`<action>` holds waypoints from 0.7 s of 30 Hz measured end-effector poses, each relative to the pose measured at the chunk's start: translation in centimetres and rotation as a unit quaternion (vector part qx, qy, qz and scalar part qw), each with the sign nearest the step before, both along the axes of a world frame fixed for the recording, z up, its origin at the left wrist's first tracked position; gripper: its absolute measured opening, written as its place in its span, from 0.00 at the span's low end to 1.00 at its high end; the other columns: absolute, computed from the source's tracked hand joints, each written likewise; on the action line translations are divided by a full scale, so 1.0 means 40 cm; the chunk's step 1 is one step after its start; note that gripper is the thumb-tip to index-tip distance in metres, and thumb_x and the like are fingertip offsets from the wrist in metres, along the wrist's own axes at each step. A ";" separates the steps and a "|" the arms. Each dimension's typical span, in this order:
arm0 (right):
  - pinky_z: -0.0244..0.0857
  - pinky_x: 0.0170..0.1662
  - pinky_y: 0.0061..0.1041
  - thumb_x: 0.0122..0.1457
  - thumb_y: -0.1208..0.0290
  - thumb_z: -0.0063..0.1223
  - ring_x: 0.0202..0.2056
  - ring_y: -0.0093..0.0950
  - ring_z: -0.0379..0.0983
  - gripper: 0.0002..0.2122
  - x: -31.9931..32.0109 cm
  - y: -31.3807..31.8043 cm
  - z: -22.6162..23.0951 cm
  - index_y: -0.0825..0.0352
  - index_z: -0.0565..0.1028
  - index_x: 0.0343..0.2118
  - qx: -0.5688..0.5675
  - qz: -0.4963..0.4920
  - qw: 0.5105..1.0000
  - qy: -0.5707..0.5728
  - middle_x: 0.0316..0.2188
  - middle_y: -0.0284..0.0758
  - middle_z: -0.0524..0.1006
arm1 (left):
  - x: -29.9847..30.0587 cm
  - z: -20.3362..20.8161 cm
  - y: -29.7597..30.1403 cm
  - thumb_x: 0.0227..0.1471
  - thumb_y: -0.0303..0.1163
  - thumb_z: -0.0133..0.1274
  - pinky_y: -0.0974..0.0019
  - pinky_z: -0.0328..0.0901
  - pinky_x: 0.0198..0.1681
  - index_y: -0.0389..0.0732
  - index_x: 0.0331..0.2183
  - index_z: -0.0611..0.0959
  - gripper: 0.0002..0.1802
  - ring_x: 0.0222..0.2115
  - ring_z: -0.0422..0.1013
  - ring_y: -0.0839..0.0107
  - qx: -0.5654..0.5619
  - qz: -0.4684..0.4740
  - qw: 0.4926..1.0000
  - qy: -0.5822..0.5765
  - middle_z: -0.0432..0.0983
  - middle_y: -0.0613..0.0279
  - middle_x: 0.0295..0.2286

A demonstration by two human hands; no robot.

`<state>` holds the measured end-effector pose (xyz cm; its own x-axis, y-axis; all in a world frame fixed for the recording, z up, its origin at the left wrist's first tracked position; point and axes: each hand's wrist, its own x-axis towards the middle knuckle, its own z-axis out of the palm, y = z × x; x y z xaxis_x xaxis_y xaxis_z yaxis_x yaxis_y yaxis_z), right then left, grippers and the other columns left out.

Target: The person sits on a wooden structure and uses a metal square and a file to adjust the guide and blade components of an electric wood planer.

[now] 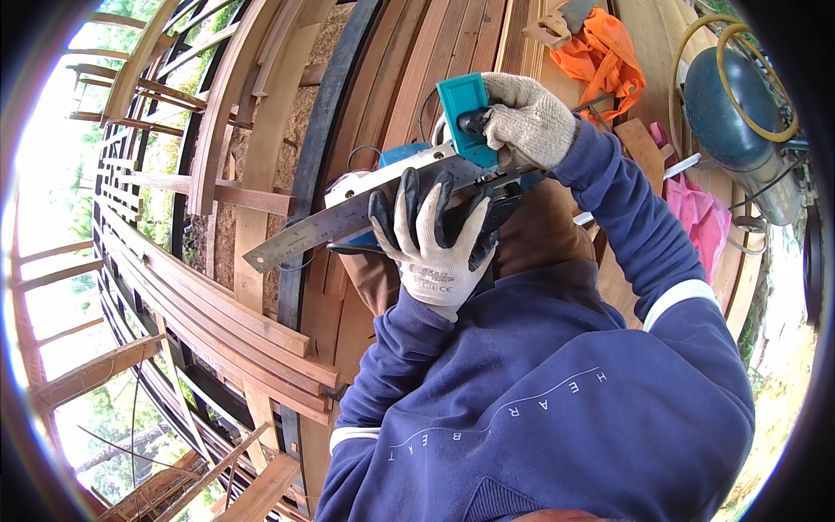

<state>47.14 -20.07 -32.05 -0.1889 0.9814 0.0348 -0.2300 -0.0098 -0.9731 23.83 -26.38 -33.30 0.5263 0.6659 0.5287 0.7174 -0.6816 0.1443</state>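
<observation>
My left hand (444,239), in a white glove with dark grip patches, holds a long metal ruler (296,233) against a blue-teal power tool that looks like an electric planer (404,155). Its fingers lie over the ruler, somewhat apart. In its light knitted glove, my right hand (531,122) pinches the black knob of a flat teal plate (464,104), which stands over the tool's metal face near the ruler's upper end. Whether the plate belongs to the tool I cannot tell. My hands and the ruler hide much of the tool's body, close to my lap.
Long wooden boards (444,61) run beneath and ahead of me, beside a dark beam (326,130). Stacked planks (235,326) and open framing lie left. On the right are an orange cloth (600,56), a pink cloth (696,217) and a dark tank (731,100) with a yellow hose (726,74).
</observation>
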 end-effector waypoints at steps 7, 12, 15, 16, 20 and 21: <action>0.73 0.43 0.20 0.56 0.84 0.47 0.34 0.16 0.75 0.22 -0.001 -0.002 0.009 0.69 0.71 0.56 -0.019 0.002 1.000 0.002 0.38 0.31 0.79 | -0.004 0.001 -0.005 0.36 0.50 0.67 0.31 0.39 0.66 0.72 0.49 0.81 0.32 0.63 0.51 0.47 -0.016 0.003 1.000 -0.002 0.60 0.62 0.58; 0.74 0.42 0.20 0.58 0.83 0.46 0.34 0.16 0.74 0.20 -0.008 -0.002 -0.011 0.68 0.73 0.55 -0.011 -0.021 1.000 0.020 0.34 0.29 0.78 | -0.001 -0.003 -0.004 0.37 0.49 0.67 0.30 0.38 0.65 0.71 0.48 0.82 0.30 0.63 0.51 0.47 -0.011 -0.006 1.000 -0.002 0.60 0.61 0.58; 0.74 0.42 0.21 0.59 0.82 0.45 0.33 0.16 0.74 0.20 -0.004 0.001 -0.013 0.68 0.73 0.55 -0.015 -0.012 1.000 0.025 0.33 0.28 0.78 | -0.003 0.002 -0.004 0.38 0.49 0.66 0.30 0.39 0.66 0.71 0.48 0.82 0.29 0.63 0.52 0.48 -0.017 -0.004 1.000 -0.013 0.61 0.61 0.58; 0.74 0.42 0.21 0.59 0.82 0.45 0.33 0.16 0.74 0.20 -0.007 0.001 -0.012 0.68 0.73 0.55 -0.013 -0.013 1.000 0.023 0.33 0.28 0.78 | -0.003 0.002 -0.004 0.38 0.49 0.66 0.30 0.39 0.66 0.71 0.48 0.82 0.29 0.63 0.52 0.48 -0.018 -0.005 1.000 -0.012 0.61 0.61 0.58; 0.74 0.42 0.21 0.59 0.82 0.44 0.33 0.16 0.74 0.19 -0.011 -0.001 -0.001 0.68 0.72 0.55 -0.012 -0.017 1.000 0.007 0.33 0.28 0.77 | -0.003 -0.006 0.000 0.38 0.48 0.66 0.31 0.39 0.66 0.71 0.48 0.82 0.29 0.63 0.52 0.48 -0.015 -0.006 1.000 -0.009 0.60 0.62 0.58; 0.74 0.41 0.20 0.59 0.82 0.44 0.33 0.16 0.74 0.20 -0.009 0.000 -0.003 0.68 0.72 0.55 -0.012 -0.015 1.000 0.008 0.34 0.28 0.77 | -0.002 -0.009 0.001 0.38 0.48 0.66 0.31 0.39 0.66 0.71 0.48 0.82 0.29 0.63 0.52 0.48 -0.013 -0.007 1.000 -0.010 0.60 0.62 0.58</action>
